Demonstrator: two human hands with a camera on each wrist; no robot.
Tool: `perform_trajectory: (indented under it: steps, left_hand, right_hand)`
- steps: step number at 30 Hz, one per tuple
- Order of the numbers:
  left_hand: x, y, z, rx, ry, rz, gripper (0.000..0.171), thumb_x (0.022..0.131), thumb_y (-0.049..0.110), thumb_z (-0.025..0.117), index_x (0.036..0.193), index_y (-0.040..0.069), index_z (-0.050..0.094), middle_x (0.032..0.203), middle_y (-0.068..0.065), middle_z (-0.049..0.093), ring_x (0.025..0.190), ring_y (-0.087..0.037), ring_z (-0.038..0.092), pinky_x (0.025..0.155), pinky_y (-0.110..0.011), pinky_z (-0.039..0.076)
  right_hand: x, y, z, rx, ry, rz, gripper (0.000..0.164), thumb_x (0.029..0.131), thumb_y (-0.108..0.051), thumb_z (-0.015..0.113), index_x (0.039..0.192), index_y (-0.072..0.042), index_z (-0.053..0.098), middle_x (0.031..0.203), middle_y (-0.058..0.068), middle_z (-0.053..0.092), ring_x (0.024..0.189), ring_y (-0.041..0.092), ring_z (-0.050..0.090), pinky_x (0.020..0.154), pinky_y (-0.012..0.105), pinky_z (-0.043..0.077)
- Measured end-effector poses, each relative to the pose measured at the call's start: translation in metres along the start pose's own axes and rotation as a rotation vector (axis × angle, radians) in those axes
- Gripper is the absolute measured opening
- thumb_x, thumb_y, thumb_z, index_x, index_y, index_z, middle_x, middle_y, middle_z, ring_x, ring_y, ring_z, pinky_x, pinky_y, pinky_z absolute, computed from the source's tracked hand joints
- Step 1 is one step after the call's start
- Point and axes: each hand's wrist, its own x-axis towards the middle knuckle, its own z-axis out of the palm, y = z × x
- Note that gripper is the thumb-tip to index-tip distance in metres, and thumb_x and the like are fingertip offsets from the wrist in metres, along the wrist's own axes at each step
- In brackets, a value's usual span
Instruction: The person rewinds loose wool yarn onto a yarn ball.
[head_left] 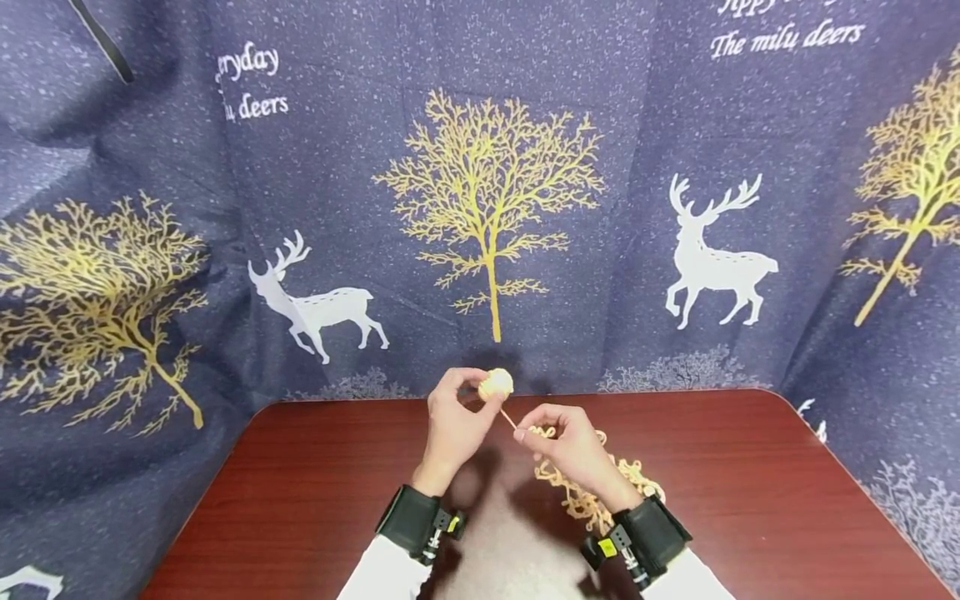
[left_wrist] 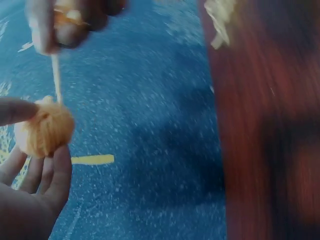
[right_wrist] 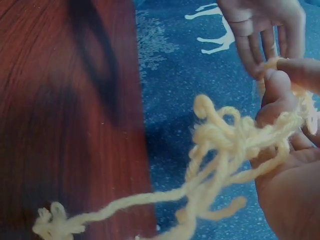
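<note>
Left hand grips round pale-yellow yarn ball between thumb and fingers, ball at one o'clock from that hand; right hand, apart from left, at four o'clock from ball, pinches thin pale-yellow yarn strand running up to ball; looped pale-yellow yarn tangle hangs from right hand; glossy red-brown table below; at twelve o'clock, dark-blue fabric backdrop printed with white deer, gold trees

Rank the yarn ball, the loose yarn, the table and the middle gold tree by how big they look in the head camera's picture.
Largest to smallest:
1. Table
2. Middle gold tree
3. Loose yarn, partly hidden by the right hand
4. Yarn ball
</note>
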Motion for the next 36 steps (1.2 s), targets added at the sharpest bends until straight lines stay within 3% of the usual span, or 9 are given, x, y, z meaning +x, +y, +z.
perform_trajectory:
  steps: [2, 5, 8, 11, 15, 18, 26, 31, 36]
  left_hand:
    - [-0.002, -0.004, -0.001, 0.112, -0.044, 0.092, 0.030, 0.073, 0.001, 0.085, 0.099, 0.002, 0.070, 0.096, -0.008, 0.066, 0.087, -0.023, 0.065, 0.073, -0.037, 0.062]
    - [-0.006, -0.007, -0.003, 0.228, -0.150, 0.140, 0.032, 0.069, 0.001, 0.087, 0.096, 0.003, 0.069, 0.094, -0.006, 0.064, 0.085, -0.020, 0.064, 0.073, -0.033, 0.059]
    - [-0.008, -0.008, -0.006, 0.297, -0.292, 0.122, 0.031, 0.068, 0.003, 0.087, 0.094, 0.005, 0.069, 0.092, -0.003, 0.063, 0.081, -0.019, 0.062, 0.071, -0.027, 0.054]
    - [-0.009, -0.007, -0.009, 0.291, -0.435, 0.067, 0.029, 0.069, 0.005, 0.086, 0.092, 0.008, 0.070, 0.089, -0.001, 0.063, 0.079, -0.019, 0.062, 0.069, -0.029, 0.054]
    - [-0.009, -0.007, -0.013, 0.201, -0.582, -0.028, 0.026, 0.071, 0.006, 0.083, 0.092, 0.008, 0.070, 0.088, 0.001, 0.066, 0.079, -0.016, 0.065, 0.071, -0.035, 0.059]
    - [-0.009, -0.011, -0.017, 0.116, -0.663, -0.096, 0.024, 0.072, 0.005, 0.083, 0.093, 0.008, 0.071, 0.089, 0.001, 0.069, 0.080, -0.014, 0.066, 0.072, -0.034, 0.059]
    - [-0.007, -0.018, -0.022, -0.027, -0.774, -0.229, 0.024, 0.073, -0.001, 0.084, 0.095, 0.003, 0.073, 0.088, -0.005, 0.071, 0.079, -0.021, 0.069, 0.071, -0.030, 0.059]
    - [-0.006, -0.012, -0.025, -0.170, -0.886, -0.302, 0.028, 0.074, -0.004, 0.080, 0.101, 0.000, 0.071, 0.094, -0.004, 0.071, 0.088, -0.023, 0.071, 0.080, -0.030, 0.060]
    - [-0.006, -0.002, -0.028, -0.466, -0.927, -0.278, 0.032, 0.078, -0.003, 0.076, 0.106, -0.012, 0.064, 0.099, -0.004, 0.071, 0.093, -0.019, 0.069, 0.085, -0.033, 0.059]
  right_hand:
    - [0.000, -0.002, -0.002, -0.014, -0.002, -0.007, 0.008, 0.086, -0.012, 0.080, 0.091, -0.009, 0.074, 0.084, 0.005, 0.074, 0.057, 0.021, 0.064, 0.049, 0.032, 0.056]
    - [0.000, -0.005, -0.007, -0.010, -0.004, -0.023, 0.008, 0.086, -0.011, 0.080, 0.091, -0.008, 0.075, 0.083, 0.006, 0.073, 0.057, 0.020, 0.064, 0.050, 0.033, 0.056]
    - [0.002, -0.008, -0.013, 0.014, 0.003, -0.048, 0.008, 0.087, -0.009, 0.079, 0.092, -0.005, 0.074, 0.082, 0.013, 0.072, 0.056, 0.016, 0.062, 0.048, 0.031, 0.054]
    - [0.004, -0.009, -0.018, 0.074, 0.011, -0.062, 0.009, 0.087, -0.007, 0.077, 0.093, -0.002, 0.073, 0.080, 0.018, 0.070, 0.055, 0.013, 0.059, 0.046, 0.027, 0.051]
    - [0.007, -0.010, -0.023, 0.247, 0.010, -0.044, 0.011, 0.089, -0.002, 0.074, 0.095, 0.005, 0.070, 0.080, 0.013, 0.071, 0.058, 0.010, 0.059, 0.050, 0.023, 0.052]
    - [0.010, -0.011, -0.026, 0.400, 0.017, -0.027, 0.004, 0.090, 0.001, 0.071, 0.094, 0.002, 0.070, 0.082, 0.005, 0.072, 0.064, 0.009, 0.060, 0.056, 0.020, 0.053]
    - [0.020, -0.013, -0.035, 0.605, 0.058, -0.062, 0.020, 0.094, 0.006, 0.063, 0.093, -0.011, 0.073, 0.081, 0.001, 0.071, 0.061, 0.008, 0.056, 0.054, 0.016, 0.044]
    - [0.026, -0.009, -0.036, 0.644, 0.117, -0.059, 0.021, 0.094, 0.005, 0.063, 0.092, -0.013, 0.073, 0.079, -0.001, 0.070, 0.060, 0.007, 0.056, 0.052, 0.015, 0.041]
    - [0.024, 0.004, -0.030, 0.530, 0.187, 0.007, 0.013, 0.093, 0.003, 0.069, 0.093, -0.009, 0.074, 0.083, 0.000, 0.072, 0.064, 0.008, 0.059, 0.057, 0.018, 0.050]
